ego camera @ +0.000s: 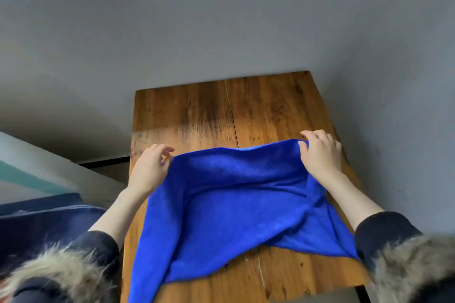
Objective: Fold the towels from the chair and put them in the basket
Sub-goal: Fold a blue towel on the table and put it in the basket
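A blue towel (236,206) of soft, napped microfibre lay spread over the near half of a wooden table (221,110). The cloth was roughly square but rumpled, with a long crease running across its middle and folds gathered toward its right side. Its far edge was lifted off the wood and sagged in a shallow curve between the two hands, while its near left corner hung over the table's front edge. The table top was made of warm brown planks with dark, worn staining and a visible seam running down its length; its surface looked smooth and slightly glossy.

The left hand (150,170) pinched the towel's far left corner between thumb and curled fingers, wrist bent slightly upward, the bare forearm reaching in from the lower left. The right hand (320,155) gripped the far right corner, fingers curled over the top of the edge and thumb tucked under the cloth, knuckles facing up. Both forearms came out of dark sleeves (384,231) trimmed with shaggy grey-brown fur (413,265).

Behind the table stood a plain matte grey wall (246,32). Something dark blue (49,219) lay at the lower left, too blurred to identify.
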Tool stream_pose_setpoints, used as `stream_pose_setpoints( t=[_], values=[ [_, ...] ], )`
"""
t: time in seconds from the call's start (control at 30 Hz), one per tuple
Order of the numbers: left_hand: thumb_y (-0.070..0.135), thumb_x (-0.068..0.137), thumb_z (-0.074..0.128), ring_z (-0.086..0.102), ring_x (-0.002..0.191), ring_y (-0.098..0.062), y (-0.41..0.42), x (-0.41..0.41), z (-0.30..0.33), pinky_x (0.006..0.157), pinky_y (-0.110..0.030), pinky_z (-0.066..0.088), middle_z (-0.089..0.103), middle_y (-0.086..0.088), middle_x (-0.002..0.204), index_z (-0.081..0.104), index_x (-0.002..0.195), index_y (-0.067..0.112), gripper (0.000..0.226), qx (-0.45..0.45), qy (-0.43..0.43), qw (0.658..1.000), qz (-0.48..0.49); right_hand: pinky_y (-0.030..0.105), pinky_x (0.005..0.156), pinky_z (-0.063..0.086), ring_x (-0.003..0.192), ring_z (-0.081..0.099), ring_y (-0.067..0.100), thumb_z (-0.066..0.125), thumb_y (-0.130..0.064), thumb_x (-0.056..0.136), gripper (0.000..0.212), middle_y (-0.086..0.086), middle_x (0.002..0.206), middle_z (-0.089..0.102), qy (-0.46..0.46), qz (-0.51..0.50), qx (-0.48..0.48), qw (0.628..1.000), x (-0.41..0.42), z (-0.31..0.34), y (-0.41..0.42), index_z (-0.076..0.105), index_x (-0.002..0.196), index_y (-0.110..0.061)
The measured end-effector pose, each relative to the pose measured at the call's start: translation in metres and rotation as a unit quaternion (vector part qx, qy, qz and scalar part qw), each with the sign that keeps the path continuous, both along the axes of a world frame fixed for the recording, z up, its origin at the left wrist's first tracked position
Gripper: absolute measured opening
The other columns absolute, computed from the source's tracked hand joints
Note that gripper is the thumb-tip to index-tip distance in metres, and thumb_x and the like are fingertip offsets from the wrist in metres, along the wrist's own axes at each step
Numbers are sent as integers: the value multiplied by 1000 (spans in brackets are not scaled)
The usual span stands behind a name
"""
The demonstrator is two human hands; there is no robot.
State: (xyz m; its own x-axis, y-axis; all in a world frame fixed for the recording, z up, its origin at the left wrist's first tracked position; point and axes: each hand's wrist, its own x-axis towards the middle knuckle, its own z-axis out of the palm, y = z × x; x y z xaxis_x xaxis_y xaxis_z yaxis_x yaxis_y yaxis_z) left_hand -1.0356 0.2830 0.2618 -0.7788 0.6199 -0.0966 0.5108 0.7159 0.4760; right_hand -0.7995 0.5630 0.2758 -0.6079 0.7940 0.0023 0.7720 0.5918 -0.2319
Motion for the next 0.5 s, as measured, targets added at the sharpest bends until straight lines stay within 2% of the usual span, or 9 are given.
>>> stream_pose_setpoints(
  t=[0.17,0.37,0.5],
  values=[
    [5,90,49,51,111,-29,-29,-8,-44,93,-43,43,56,-11,117,58,117,9,29,-56,-67,996,-28,38,101,29,127,39,26,46,-25,96,40,5,137,47,-47,29,-92,994,-13,-36,-48,47,134,-14],
    [5,89,52,46,117,-35,-77,-20,-81,97,-41,38,49,-19,126,53,124,3,35,-78,-109,990,36,38,111,23,140,22,20,40,-30,98,47,4,151,29,-103,76,-185,974,-38,-73,-121,33,142,-17],
    [10,90,54,44,117,-33,-93,-28,-98,96,-40,40,44,-19,126,46,131,9,42,-72,-132,986,72,41,114,20,144,10,19,40,-34,98,53,3,156,14,-137,100,-213,962,-60,-91,-166,23,146,-20]
  ],
)
